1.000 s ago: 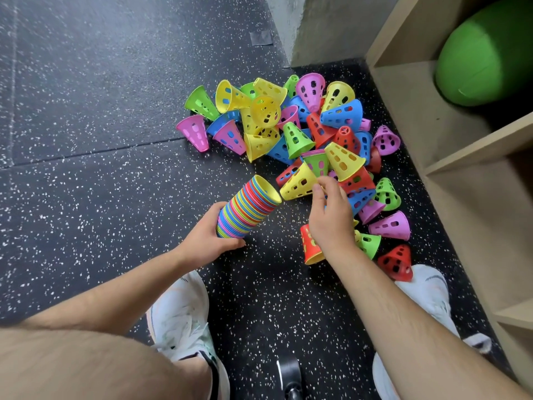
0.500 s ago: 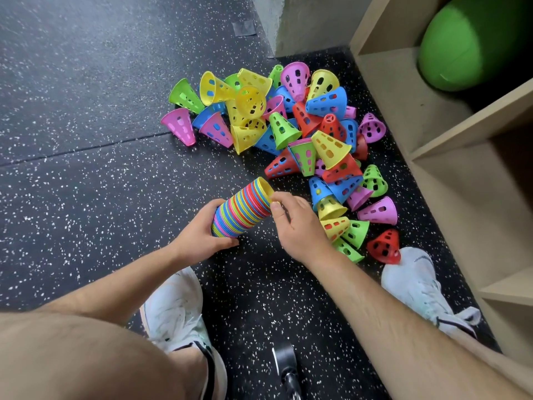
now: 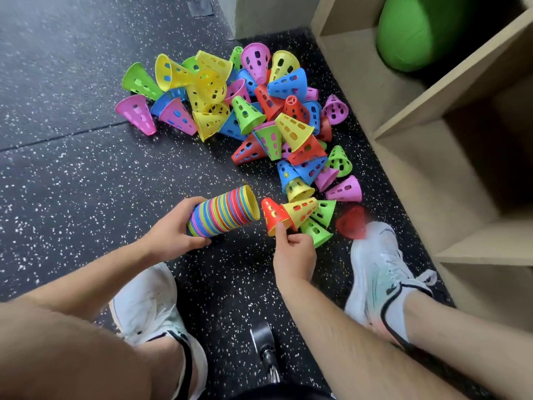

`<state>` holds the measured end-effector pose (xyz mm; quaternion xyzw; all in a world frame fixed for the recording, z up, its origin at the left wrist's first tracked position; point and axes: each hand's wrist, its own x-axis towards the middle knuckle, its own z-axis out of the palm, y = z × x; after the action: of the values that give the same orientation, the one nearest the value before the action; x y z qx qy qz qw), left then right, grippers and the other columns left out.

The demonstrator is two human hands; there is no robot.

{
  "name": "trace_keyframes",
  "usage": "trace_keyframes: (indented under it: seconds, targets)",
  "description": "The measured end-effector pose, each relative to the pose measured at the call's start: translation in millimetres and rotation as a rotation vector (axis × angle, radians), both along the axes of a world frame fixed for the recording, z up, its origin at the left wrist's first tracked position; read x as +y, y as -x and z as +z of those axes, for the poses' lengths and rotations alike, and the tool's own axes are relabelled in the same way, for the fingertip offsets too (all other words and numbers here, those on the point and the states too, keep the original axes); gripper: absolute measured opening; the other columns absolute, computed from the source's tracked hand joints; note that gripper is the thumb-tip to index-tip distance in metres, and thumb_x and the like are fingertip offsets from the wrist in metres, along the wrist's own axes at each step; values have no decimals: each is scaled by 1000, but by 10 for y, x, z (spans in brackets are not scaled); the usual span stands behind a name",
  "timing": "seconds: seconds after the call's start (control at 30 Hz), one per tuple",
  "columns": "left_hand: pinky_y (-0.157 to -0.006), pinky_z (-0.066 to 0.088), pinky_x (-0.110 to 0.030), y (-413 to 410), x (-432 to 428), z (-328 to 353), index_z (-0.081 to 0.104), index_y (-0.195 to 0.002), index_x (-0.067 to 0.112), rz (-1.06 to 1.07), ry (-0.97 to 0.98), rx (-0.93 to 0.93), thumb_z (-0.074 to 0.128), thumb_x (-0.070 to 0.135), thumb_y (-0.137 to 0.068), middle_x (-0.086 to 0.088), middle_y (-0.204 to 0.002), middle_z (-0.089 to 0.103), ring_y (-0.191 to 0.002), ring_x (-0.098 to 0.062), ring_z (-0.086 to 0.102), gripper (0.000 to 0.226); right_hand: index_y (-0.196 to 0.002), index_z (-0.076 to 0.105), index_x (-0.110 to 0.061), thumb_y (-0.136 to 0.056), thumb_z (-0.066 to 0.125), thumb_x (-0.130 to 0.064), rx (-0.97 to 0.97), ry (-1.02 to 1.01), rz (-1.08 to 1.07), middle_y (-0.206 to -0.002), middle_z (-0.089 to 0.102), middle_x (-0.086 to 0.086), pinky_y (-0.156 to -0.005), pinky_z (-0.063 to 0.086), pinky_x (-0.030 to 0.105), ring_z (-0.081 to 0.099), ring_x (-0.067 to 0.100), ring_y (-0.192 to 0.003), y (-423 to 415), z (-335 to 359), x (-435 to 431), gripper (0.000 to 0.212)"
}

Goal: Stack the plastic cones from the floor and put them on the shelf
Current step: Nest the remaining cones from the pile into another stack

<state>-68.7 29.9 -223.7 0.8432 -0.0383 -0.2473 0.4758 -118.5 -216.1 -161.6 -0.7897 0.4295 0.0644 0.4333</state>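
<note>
Red cone (image 3: 273, 212) in right hand (image 3: 294, 252), stack (image 3: 225, 210) in left hand (image 3: 173, 229); shelf (image 3: 360, 70) holds cushion (image 3: 427, 30).

Head-worn view, steeply down, close.

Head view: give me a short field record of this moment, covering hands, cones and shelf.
left hand: grips the stack of cones, held sideways, open end toward the right hand
right hand: pinches the rim of a red cone, narrow end toward the stack, not yet inside
loose cones: piled on the floor beside the shelf
shelf contents: a green ball in the top compartment
likely next: red cone into the stack
</note>
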Motion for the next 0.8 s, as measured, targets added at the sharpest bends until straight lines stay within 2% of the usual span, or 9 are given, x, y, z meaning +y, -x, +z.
trace_keyframes:
  seconds: [0.1,0.23,0.33,0.43,0.57,0.7,0.77,0.8]
  targets:
    - [-100,52,-43,17,-1,13,43,-123,58,-9,-5,-12,82,34,-60,11,-122,57,-111,-13,59,78,-98,60,-15,-93,63,-51,36,-48,-11,-84,65,-6,-54,42,25,60,9,-70,-100,-87,45,37]
    - [-100,51,-38,19,-8,14,43,-119,63,0,12,-26,84,27,-62,10,-122,56,-112,-12,59,79,-95,58,-23,-96,61,-41,15,-48,24,-83,65,-11,-60,48,27,62,9,-72,-194,-97,58,19]
    - [-94,53,-35,5,5,-1,44,-117,66,24,40,-22,88,19,-65,9,-121,56,-109,-10,60,83,-82,55,-28,-99,55,-35,9,17,84,-81,63,-13,-68,55,34,63,15,-75,-219,-79,86,18]
    - [-88,53,-32,-7,11,-2,46,-118,63,67,57,-19,87,24,-63,10,-120,57,-105,-9,61,80,-87,56,-29,-100,51,-37,-32,135,199,-89,62,-12,-70,55,36,61,13,-80,-246,-53,125,16]
    - [-82,52,-26,-18,24,-7,50,-122,49,113,102,0,89,17,-66,5,-116,60,-97,-6,62,75,-101,60,-23,-102,46,-34,-229,243,355,-100,58,-10,-75,52,38,56,14,-87,-307,-19,123,18]
    - [-81,54,-25,-20,34,9,51,-121,45,152,128,3,90,9,-70,2,-114,62,-94,-7,64,74,-112,63,-19,-103,44,-34,-425,292,426,-110,53,-6,-81,53,37,56,18,-97,-440,-7,63,26]
    - [-81,53,-24,-28,38,18,51,-121,44,170,135,10,90,10,-69,2,-114,63,-93,-6,64,73,-115,63,-14,-103,46,-31,-545,274,422,-114,49,-3,-86,53,33,56,16,-100,-518,6,20,28]
    - [-82,53,-24,-33,37,16,51,-121,43,174,135,15,91,8,-70,2,-114,63,-93,-6,65,74,-115,64,-11,-103,48,-27,-594,254,430,-115,47,-3,-88,51,26,55,9,-101,-547,27,10,26]
